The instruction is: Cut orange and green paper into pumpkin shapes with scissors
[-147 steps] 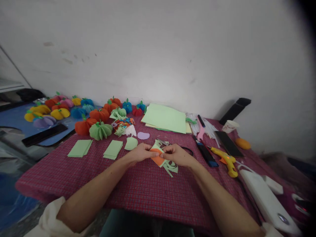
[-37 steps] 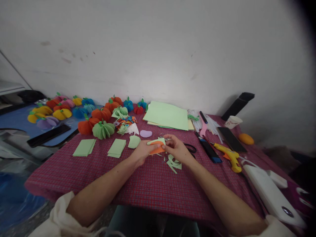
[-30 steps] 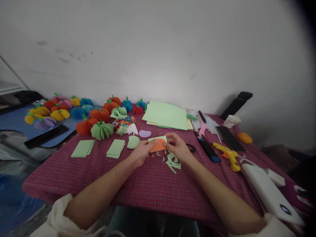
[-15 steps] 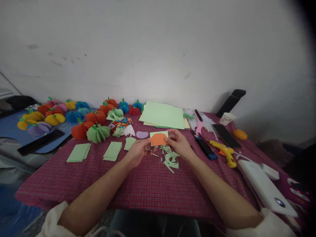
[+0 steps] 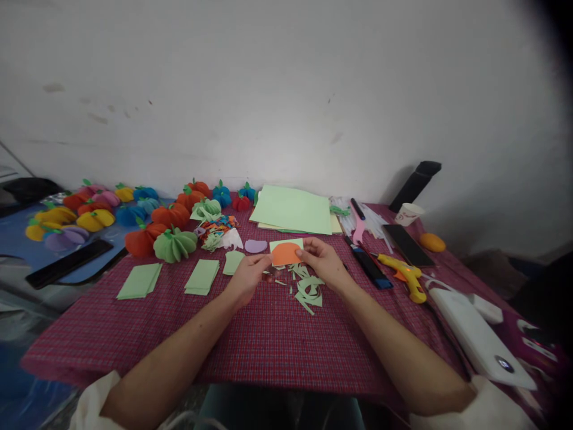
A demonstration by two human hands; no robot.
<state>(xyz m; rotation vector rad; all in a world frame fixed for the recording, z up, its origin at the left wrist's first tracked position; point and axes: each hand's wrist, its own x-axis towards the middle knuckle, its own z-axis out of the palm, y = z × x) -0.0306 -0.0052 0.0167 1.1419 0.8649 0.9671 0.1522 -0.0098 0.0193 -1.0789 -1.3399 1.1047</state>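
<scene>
Above the table, a light green paper card (image 5: pixel 298 242) with an orange rounded paper shape (image 5: pixel 285 254) lying on its face is held between my hands. My left hand (image 5: pixel 249 276) pinches the left edge, its fingers partly hidden behind. On the right side, the thumb of my right hand (image 5: pixel 326 263) presses the orange shape against the card, fingers behind. Curled green paper offcuts (image 5: pixel 310 290) lie below the card. Just beyond my left hand are a purple paper shape (image 5: pixel 255 246) and a green paper piece (image 5: pixel 233 263).
Two green paper stacks (image 5: pixel 202 277) lie left, with colourful paper pumpkins (image 5: pixel 175 245) behind them. Large green sheets (image 5: pixel 293 209) lie at the back. To the right are pink-handled scissors (image 5: pixel 359 229), a yellow glue gun (image 5: pixel 409 278), a dark phone (image 5: pixel 407 245), a paper cup (image 5: pixel 408 214) and a white device (image 5: pixel 481 337).
The whole view has shifted slightly. Both hands keep their hold on the card and orange shape, with hardly any movement.
</scene>
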